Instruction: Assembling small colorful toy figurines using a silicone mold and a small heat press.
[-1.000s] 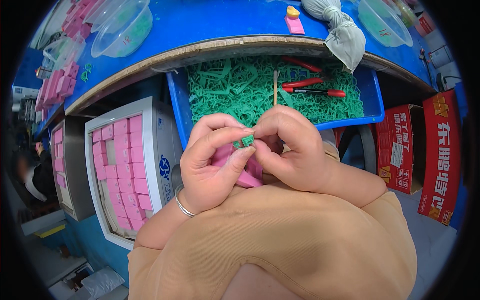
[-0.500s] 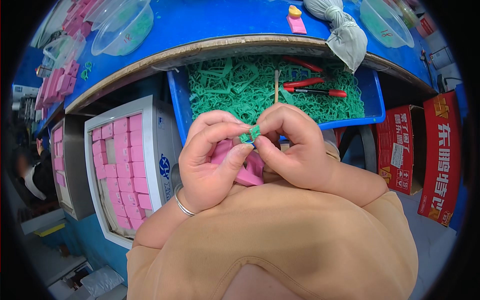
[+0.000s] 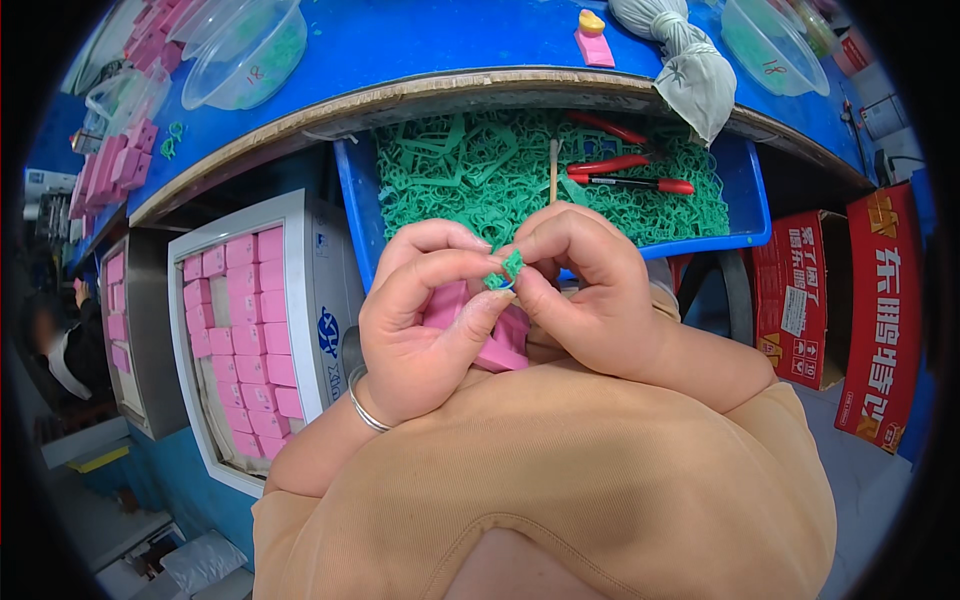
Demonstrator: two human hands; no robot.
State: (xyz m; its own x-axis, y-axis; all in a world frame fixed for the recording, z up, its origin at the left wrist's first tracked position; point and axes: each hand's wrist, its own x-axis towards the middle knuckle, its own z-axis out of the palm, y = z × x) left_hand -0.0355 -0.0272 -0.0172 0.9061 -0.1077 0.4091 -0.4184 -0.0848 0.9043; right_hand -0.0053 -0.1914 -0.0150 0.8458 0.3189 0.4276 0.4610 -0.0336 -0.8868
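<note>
My left hand (image 3: 425,310) and my right hand (image 3: 575,275) meet in front of my chest, thumbs and index fingers pinched on a small green openwork piece (image 3: 513,264). The fingertips cover part of it, so its full shape is hidden. Behind and below the hands a pink block (image 3: 505,345) is partly visible. A thin wooden stick (image 3: 553,180) with a pale tip rises just beyond my right hand; whether the hand touches it I cannot tell. Beyond the hands, a blue tray (image 3: 755,195) holds many tangled green scraps (image 3: 450,180).
Red-handled pliers (image 3: 610,164) and a black-and-red marker (image 3: 640,184) lie on the scraps. On the blue table stand clear plastic bowls (image 3: 290,60), a pink block with a yellow heart (image 3: 593,45) and a tied grey cloth (image 3: 697,95). A grey-framed case (image 3: 305,230) of pink blocks is left, red cartons (image 3: 800,290) right.
The green piece has turned slightly between my fingertips, and my fingers have shifted a little. Less of the pink block shows below my hands.
</note>
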